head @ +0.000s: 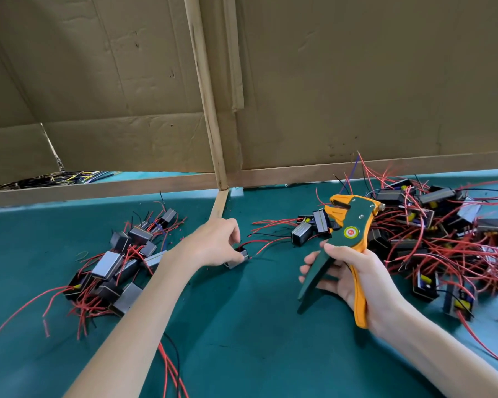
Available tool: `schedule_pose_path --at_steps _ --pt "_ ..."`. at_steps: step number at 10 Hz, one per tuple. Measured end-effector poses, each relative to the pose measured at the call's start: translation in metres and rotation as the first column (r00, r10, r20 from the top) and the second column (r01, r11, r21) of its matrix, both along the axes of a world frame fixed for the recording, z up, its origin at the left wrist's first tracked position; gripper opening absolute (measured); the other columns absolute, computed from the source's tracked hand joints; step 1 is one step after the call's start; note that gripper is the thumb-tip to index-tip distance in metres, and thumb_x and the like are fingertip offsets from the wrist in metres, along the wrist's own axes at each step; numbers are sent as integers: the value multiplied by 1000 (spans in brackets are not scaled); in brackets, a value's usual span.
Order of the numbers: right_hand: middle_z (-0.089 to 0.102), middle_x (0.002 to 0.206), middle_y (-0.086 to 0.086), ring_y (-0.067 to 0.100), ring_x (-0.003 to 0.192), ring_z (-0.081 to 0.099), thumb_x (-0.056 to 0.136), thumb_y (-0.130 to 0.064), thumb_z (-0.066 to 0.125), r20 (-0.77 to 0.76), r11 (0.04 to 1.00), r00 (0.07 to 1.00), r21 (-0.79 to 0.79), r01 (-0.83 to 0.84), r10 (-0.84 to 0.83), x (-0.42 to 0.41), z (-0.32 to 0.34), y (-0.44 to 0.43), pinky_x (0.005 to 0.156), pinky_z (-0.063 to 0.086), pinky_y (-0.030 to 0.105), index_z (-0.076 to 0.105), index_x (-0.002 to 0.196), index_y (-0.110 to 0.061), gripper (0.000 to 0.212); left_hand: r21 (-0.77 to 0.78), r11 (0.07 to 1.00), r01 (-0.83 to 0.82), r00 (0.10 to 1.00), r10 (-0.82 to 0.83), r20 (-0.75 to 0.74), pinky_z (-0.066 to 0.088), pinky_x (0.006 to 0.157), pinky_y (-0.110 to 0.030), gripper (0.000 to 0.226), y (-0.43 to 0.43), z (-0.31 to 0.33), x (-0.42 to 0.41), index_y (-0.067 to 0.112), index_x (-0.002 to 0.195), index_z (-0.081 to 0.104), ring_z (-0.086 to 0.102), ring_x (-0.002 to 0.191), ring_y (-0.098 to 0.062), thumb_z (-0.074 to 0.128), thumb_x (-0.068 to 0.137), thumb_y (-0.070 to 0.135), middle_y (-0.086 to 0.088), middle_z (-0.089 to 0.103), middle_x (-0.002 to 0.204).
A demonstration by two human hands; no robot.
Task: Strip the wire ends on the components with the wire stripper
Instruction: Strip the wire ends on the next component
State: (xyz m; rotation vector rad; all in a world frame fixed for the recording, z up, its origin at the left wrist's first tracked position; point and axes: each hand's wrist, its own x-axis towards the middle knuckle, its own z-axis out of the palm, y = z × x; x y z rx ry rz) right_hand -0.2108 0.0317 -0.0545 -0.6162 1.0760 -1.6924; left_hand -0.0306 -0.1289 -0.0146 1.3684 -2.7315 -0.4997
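Both hands are busy: my left hand [216,242] pinches a small component [240,257] on the green worktop [242,326] so its red wires [270,244] trail free toward the wire stripper [348,234], which my right hand [354,271] grips upright, handles spread, ready to bite.

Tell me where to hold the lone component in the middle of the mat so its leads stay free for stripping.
Pinch the component by its boxy body from the left, as the left hand does. Its red lead trails rightward toward the wire stripper in the right hand, so a left-side grip leaves the wire ends clear.
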Motion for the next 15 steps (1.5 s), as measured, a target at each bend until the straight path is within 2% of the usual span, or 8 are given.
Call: schedule_pose_path --at_steps 1,4,5,7,8,11,13,15 --pt "66 78 24 39 70 68 93 -4 52 -7 1000 1000 0 -10 10 0 -1 0 63 59 49 55 92 0 5 -11 1000 -25 999 25 48 50 75 -34 28 -2 -4 1 21 97 52 57 89 -19 72 77 25 0 57 103" --pt "65 79 25 39 70 68 93 -4 52 -14 1000 1000 2 -17 17 0 -1 1 65 59 50 54 94 0 5 43 998 -47 998 45 38 54 77 -37 36 0 -1 1 19 100 49 65 65 -15 69 82 43 -1 69 86" --pt "65 79 26 39 70 68 93 -4 52 -13 1000 1000 4 -16 16 0 0 1 64 59 49 53 95 0 5 192 981 -26 994 46 -99 57 67 -30 20 -1 3 3 15 102 51 64 54 -13 63 91 26 -2 70 74" --pt "65 79 26 39 69 68 94 -4 51 -8 1000 1000 5 -17 17 1 1 1 62 58 46 54 94 0 4 71 996 46 987 -35 -156 45 78 -27 17 -3 -5 0 23 105 61 57 78 -7 65 89 27 10 63 87" --pt "65 79 26 39 69 68 94 -3 51 -9 1000 1000 5 -17 18 1 1 1 62 58 47 54 94 0 4 50 997 63 966 -48 -253 47 74 -20 3 -2 -10 -3 19 86 66 60 77 -8 67 86 16 9 66 79" --pt "64 78 26 39 68 67 94 -3 51 -11 1000 1000 11 -24 24 1 1 1 61 58 47 53 95 0 4 54 995 88 933 -63 -355 50 77 -29 14 -1 -21 -9 22 78 60 60 74 -9 71 83 15 7 66 79" --pt "64 77 26 38 67 67 94 -3 50 -7 1000 1000 16 -25 25 1 1 0 61 58 47 53 94 0 4 72 993 92 927 -59 -370 42 68 -16 13 -5 -26 -10 22 82 55 54 73 -5 65 88 16 10 60 79" --pt "64 78 26 38 69 67 94 -3 51 -14 999 999 20 -30 31 1 1 0 62 58 48 53 95 0 4 175 973 149 831 -27 -556 38 70 -5 26 2 -25 -14 24 89 54 52 76 2 45 97 1 6 57 84"
